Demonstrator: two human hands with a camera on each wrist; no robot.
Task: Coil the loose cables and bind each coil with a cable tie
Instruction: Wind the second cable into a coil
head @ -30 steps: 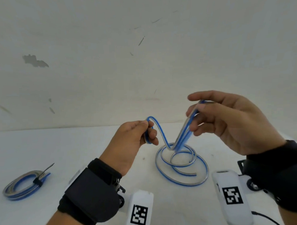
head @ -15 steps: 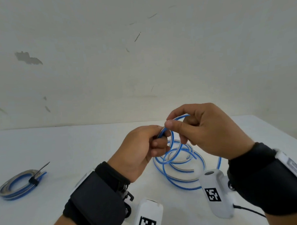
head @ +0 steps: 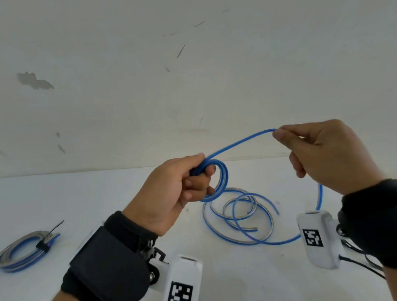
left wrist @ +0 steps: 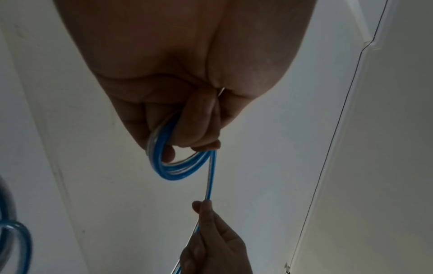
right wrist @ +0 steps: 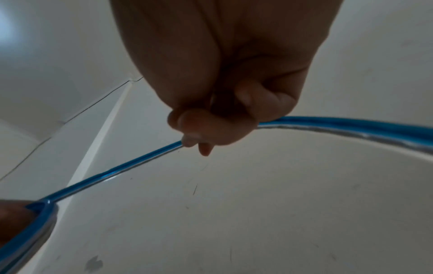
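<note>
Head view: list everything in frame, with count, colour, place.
loose cable: 1, blue and silver, partly wound in the left hand, the rest lying on the table
bound coil: 1, blue and silver, table far left
cable tie: 1, black, around the bound coil
table: 1, white
wall: 1, off-white, scuffed
wrist cameras: 2, white, under the wrists
left hand: grips the small loops
right hand: pinches the cable, raised

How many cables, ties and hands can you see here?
Blue cables: 2, the loose cable being wound and the tied bundle on the table.
Black cable ties: 1, the tie around the bundle.
Hands: 2, the left hand and the right hand, both holding the loose cable.
Total: 5
</note>
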